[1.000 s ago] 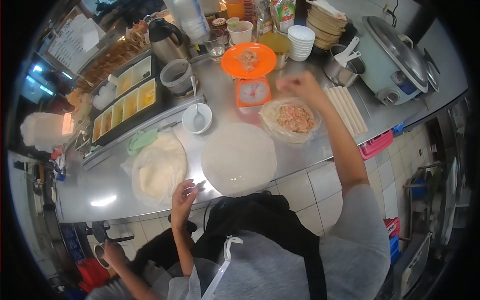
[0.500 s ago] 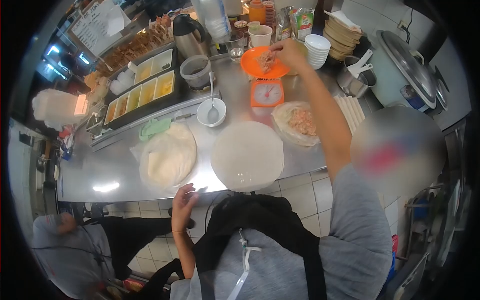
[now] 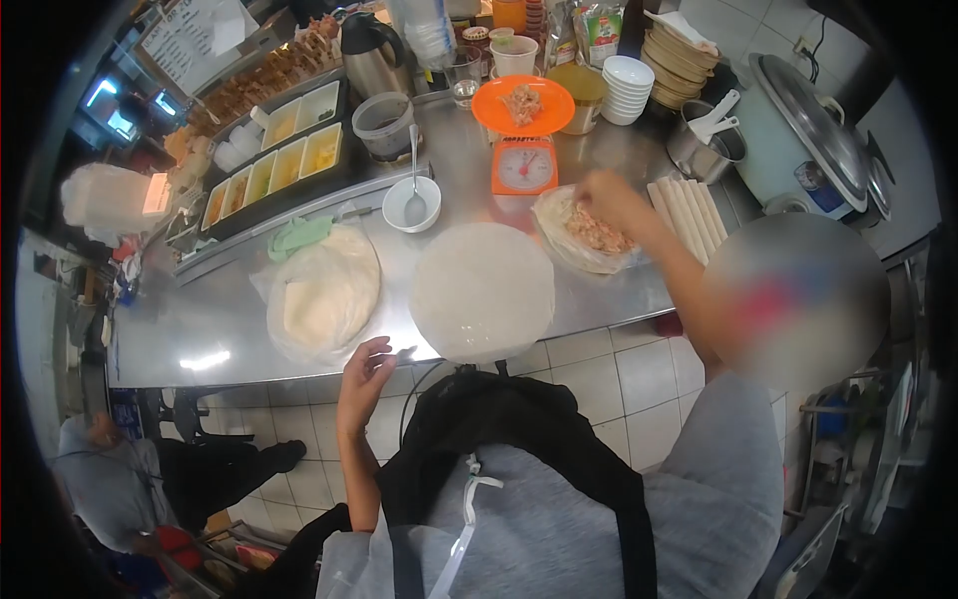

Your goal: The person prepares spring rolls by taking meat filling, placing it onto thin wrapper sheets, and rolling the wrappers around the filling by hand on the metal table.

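Observation:
My right hand (image 3: 611, 203) is at the bag of minced filling (image 3: 589, 235), its fingers bent down at the filling's upper edge; the fingertips are hidden. My left hand (image 3: 369, 371) hangs at the table's front edge with its fingers apart and nothing in them. Between the hands lies a round, pale wrapper sheet (image 3: 482, 292). A plastic bag with a stack of dough sheets (image 3: 324, 299) is to its left. Behind, a clump of filling (image 3: 521, 103) rests on the orange plate (image 3: 559, 104) of an orange kitchen scale (image 3: 525, 170).
Pale rolls (image 3: 689, 218) lie right of the filling. A white bowl with a spoon (image 3: 411, 206), a tray of toppings (image 3: 274, 170), stacked bowls (image 3: 627, 90), a metal pot (image 3: 704, 145) and a large cooker (image 3: 813, 130) surround the work area. Another person (image 3: 110, 479) is at lower left.
My right hand first reached up to the orange plate, then came back down to the bag of filling. My left hand stays near the table edge. A blurred round patch now covers the right side.

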Tool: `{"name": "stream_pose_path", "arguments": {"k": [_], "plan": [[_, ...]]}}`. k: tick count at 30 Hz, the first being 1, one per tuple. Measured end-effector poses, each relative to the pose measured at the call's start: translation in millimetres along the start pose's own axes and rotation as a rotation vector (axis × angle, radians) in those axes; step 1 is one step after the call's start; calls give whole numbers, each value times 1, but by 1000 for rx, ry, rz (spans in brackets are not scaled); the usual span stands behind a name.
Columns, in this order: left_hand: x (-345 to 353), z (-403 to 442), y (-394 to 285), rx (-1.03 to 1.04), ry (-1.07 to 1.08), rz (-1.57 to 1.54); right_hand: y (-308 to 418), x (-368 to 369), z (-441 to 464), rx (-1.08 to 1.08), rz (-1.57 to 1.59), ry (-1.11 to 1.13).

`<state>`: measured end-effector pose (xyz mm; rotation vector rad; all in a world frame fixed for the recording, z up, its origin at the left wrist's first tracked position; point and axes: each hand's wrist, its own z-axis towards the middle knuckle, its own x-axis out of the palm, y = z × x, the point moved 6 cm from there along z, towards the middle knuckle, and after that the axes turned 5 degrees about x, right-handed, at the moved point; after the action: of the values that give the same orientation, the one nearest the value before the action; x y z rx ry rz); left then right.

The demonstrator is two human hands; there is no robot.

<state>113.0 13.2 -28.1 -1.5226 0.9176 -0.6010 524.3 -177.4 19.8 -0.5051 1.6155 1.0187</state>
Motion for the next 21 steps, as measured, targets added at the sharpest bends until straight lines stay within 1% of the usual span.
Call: {"name": "stream_pose_path", "arguments": {"k": [1, 2, 4, 5, 7, 8, 10, 12, 13, 14, 15, 16, 17, 18, 21], "plan": [[1, 0, 0, 2, -1, 0, -9, 24, -5, 13, -167, -2], [2, 0, -1, 0, 5, 4, -16, 44, -10, 12, -167, -4], [3, -1, -1, 1, 11, 7, -2, 51, -27, -284, -306, -381], [3, -2, -1, 3, 5, 2, -5, 52, -28, -285, -307, -383], [2, -5, 1, 10, -14, -3, -2, 54, -24, -276, -404, -263], [0, -7, 4, 13, -20, 4, 3, 51, -24, -293, -402, -269], [-8, -12, 10, 38, -76, 6, -2, 55, -17, -85, -417, -44], [-15, -19, 15, 55, -66, 81, 6, 59, -18, -161, -510, -86], [-18, -20, 15, 73, -64, 106, 20, 50, -25, -296, -508, -231], [-21, -23, 17, 85, -71, 135, 7, 66, -20, -294, -570, -158], [-25, -27, 21, 73, -86, 79, -4, 71, -18, -251, -493, -244], [-28, -30, 23, 62, -94, 24, -16, 79, -15, -286, -512, -277], [-35, -35, 21, 72, -174, 25, -17, 79, -15, -299, -562, -289], [-37, -39, 19, 66, -186, 10, -19, 78, -12, -242, -545, -211], [-49, -53, 22, 48, -245, -15, 10, 58, -23, -340, -472, -212]]}}
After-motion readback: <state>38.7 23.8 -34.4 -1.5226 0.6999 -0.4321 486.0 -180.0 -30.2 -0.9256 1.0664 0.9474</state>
